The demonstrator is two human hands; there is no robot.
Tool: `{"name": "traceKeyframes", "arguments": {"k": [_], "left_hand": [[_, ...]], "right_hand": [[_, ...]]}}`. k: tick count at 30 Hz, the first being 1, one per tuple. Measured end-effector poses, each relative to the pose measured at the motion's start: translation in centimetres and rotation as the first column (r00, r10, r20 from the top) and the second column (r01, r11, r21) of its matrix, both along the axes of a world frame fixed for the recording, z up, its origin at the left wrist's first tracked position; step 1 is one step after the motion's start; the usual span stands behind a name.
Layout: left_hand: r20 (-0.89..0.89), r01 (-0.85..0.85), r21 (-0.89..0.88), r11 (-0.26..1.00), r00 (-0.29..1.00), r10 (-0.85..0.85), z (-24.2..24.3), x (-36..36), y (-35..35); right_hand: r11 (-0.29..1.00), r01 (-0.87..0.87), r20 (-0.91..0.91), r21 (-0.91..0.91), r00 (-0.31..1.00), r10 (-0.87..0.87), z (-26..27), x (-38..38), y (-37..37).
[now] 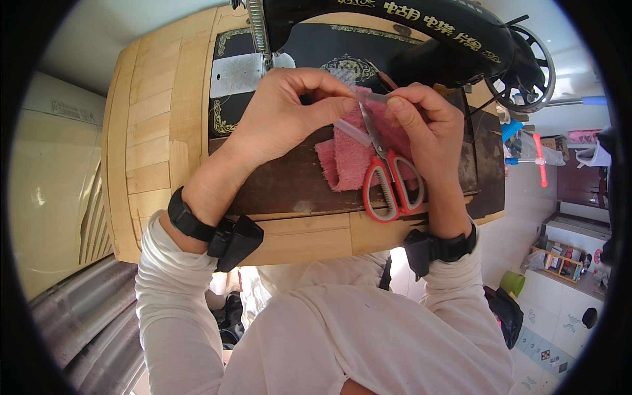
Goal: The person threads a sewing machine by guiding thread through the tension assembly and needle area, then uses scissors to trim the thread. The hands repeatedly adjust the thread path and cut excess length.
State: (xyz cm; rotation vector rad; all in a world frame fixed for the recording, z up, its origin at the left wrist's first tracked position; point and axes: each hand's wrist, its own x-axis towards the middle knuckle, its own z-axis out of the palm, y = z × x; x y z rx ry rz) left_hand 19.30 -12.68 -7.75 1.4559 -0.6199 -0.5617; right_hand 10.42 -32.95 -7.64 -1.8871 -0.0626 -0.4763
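My left hand (291,111) is held over the sewing machine's bed, its thumb and forefinger pinched together. Anything between those fingertips is too small to make out. Opposite it, my right hand (427,123) pinches a translucent plastic strip (374,97) whose free end points at the left fingertips. Below lies a folded pink plush cloth (348,168). A pair of scissors (380,158) with red and grey handles rests on it, blades slightly apart and pointing away from me. Another translucent strip (353,131) lies across the cloth beside the blades.
A black sewing machine (424,24) with gold decoration and a handwheel (531,69) stands on the wooden table (153,118). Behind my hands are a clear patterned piece (344,75) and a brown-handled pointed tool (386,80). A pale cabinet-like appliance (54,173) stands left.
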Motion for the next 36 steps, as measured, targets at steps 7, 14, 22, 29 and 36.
{"name": "traceKeyframes", "arguments": {"k": [7, 14, 22, 29, 36], "left_hand": [[0.019, 0.001, -0.032, 0.999, 1.0, -0.001, -0.06, -0.37, -0.24], [0.069, -0.033, -0.034, 0.999, 0.997, 0.035, -0.29, -0.29, -0.39], [0.1, -0.012, 0.107, 0.994, 0.995, 0.001, -0.1, -0.51, -0.26], [0.156, 0.047, 0.144, 0.989, 0.985, -0.069, -0.18, -0.69, -0.27], [0.37, 0.017, 0.103, 0.995, 0.928, -0.054, -0.94, -0.54, -0.61]], "right_hand": [[0.994, -0.038, -0.049, 0.101, 0.998, 0.044, -0.08, 0.0, 0.46], [0.986, -0.041, -0.072, 0.159, 0.996, 0.054, -0.05, -0.05, 0.76], [0.991, 0.059, -0.077, 0.118, 0.996, -0.05, 0.27, 0.03, 0.26], [0.973, 0.042, -0.136, 0.227, 0.991, -0.011, 0.53, -0.06, 0.17], [0.977, 0.046, -0.167, 0.207, 0.986, -0.011, 0.79, -0.2, 0.18]]}}
